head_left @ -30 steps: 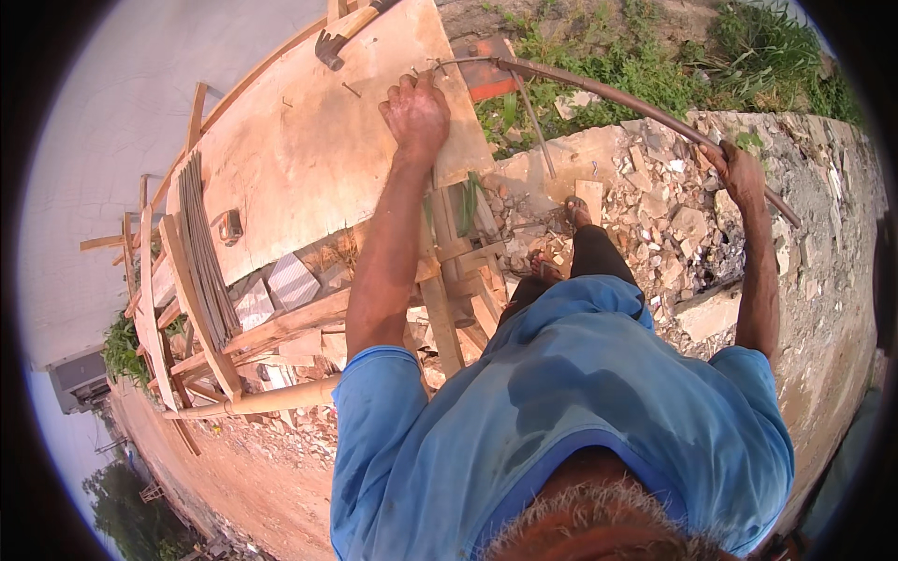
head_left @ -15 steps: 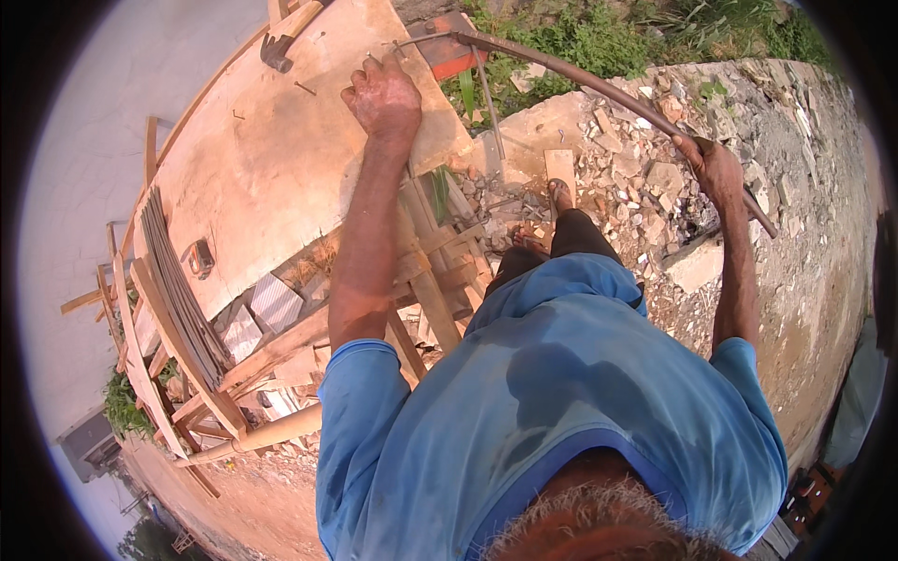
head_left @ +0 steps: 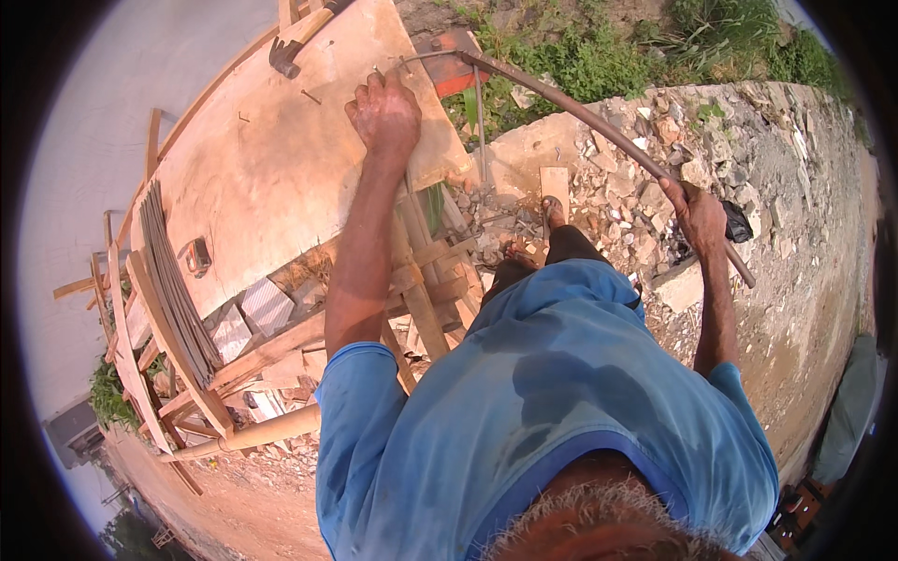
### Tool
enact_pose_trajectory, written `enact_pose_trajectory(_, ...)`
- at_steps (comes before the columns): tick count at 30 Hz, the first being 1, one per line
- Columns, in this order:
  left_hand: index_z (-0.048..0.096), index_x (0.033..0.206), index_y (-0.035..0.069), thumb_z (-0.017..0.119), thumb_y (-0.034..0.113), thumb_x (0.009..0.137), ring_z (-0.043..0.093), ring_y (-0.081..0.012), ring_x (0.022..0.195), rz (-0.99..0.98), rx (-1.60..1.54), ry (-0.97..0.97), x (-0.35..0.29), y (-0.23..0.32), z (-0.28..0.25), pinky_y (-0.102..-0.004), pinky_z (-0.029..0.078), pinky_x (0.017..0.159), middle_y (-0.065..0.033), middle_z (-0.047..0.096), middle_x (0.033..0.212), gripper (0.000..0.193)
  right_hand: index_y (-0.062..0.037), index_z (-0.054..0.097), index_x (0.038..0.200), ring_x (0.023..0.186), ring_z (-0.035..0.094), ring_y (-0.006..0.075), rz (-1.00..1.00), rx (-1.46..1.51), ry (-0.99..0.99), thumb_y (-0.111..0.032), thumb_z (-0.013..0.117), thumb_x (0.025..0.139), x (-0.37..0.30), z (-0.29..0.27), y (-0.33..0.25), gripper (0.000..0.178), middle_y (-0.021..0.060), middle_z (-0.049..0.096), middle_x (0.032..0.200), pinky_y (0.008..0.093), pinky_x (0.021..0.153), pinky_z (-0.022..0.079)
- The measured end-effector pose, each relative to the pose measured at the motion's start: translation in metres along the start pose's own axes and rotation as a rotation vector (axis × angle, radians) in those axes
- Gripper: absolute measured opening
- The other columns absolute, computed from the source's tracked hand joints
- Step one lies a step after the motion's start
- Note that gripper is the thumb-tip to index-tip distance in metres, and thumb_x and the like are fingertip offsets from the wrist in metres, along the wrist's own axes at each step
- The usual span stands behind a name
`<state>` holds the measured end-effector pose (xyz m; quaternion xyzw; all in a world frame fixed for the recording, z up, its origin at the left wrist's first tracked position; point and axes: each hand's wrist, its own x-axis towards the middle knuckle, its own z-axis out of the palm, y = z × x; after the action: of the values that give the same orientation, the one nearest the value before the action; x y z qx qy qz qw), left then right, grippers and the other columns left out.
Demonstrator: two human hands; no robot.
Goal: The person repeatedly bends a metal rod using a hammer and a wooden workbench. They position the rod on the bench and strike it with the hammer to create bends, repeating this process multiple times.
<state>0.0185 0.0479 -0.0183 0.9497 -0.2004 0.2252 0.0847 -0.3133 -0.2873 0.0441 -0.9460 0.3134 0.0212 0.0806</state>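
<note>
My left hand is closed, knuckles up, over the right part of a plywood board. It appears to grip a thin metal rod, a bit of which shows beside my wrist; the rest is mostly hidden under the hand. My right hand is wrapped round a long brown metal bar near its lower end. The bar's far end meets a thin bent rod piece at the board's right edge. Close to my left hand, a nail stands in the board.
A hammer lies at the board's far edge. A tape measure and a bundle of thin rods lie on its left. Timber framing is under the board. Broken rubble surrounds my feet; green plants grow beyond.
My right hand has pulled the bar's lower end toward me and slightly left, so the bar slopes more steeply. My left hand stays nearly in place over the board.
</note>
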Motion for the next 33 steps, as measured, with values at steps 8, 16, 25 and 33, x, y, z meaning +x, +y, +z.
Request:
enact_pose_trajectory(8, 0.07, 0.111, 0.008, 0.058, 0.02, 0.086, 0.062, -0.0297, 0.097, -0.026, -0.122, 0.004, -0.002, -0.004, -0.007, -0.05, 0.046, 0.084, -0.0115, 0.065, 0.102, 0.03, 0.001, 0.059, 0.086, 0.067, 0.061, 0.0392, -0.173, 0.152, -0.172, -0.065, 0.056, 0.09, 0.032, -0.019, -0.004, 0.066, 0.0213, 0.059, 0.066, 0.0483, 0.063, 0.044)
enact_pose_trajectory(16, 0.071, 0.106, 0.006, 0.057, 0.018, 0.085, 0.065, -0.0331, 0.093, -0.078, -0.067, -0.049, -0.001, 0.01, -0.016, -0.0507, 0.051, 0.079, -0.0154, 0.065, 0.098, 0.028, -0.0005, 0.066, 0.107, 0.071, 0.065, 0.0305, -0.356, 0.366, -0.412, -0.048, 0.069, 0.084, 0.111, 0.034, -0.096, 0.052, 0.018, 0.066, 0.076, 0.0445, 0.067, 0.048)
enact_pose_trajectory(25, 0.071, 0.101, 0.001, 0.059, 0.018, 0.08, 0.068, -0.0414, 0.09, -0.244, -0.172, -0.136, 0.005, 0.018, -0.027, -0.0506, 0.055, 0.082, -0.0244, 0.066, 0.098, 0.03, 0.0, 0.068, 0.089, 0.053, 0.051, 0.0123, -0.386, 0.83, -0.295, -0.048, 0.071, 0.086, 0.13, 0.081, -0.133, 0.048, 0.0021, 0.056, 0.061, 0.033, 0.049, 0.04)
enact_pose_trajectory(33, 0.072, 0.104, 0.002, 0.066, 0.025, 0.073, 0.069, -0.0327, 0.079, -0.53, -0.597, -0.222, 0.016, 0.005, -0.038, -0.0408, 0.054, 0.077, -0.0208, 0.072, 0.094, 0.04, 0.0006, 0.063, 0.116, 0.055, 0.058, 0.0075, -0.454, 1.367, -0.547, -0.026, 0.067, 0.094, 0.135, 0.09, -0.224, 0.035, 0.005, 0.068, 0.071, 0.0221, 0.039, 0.039)
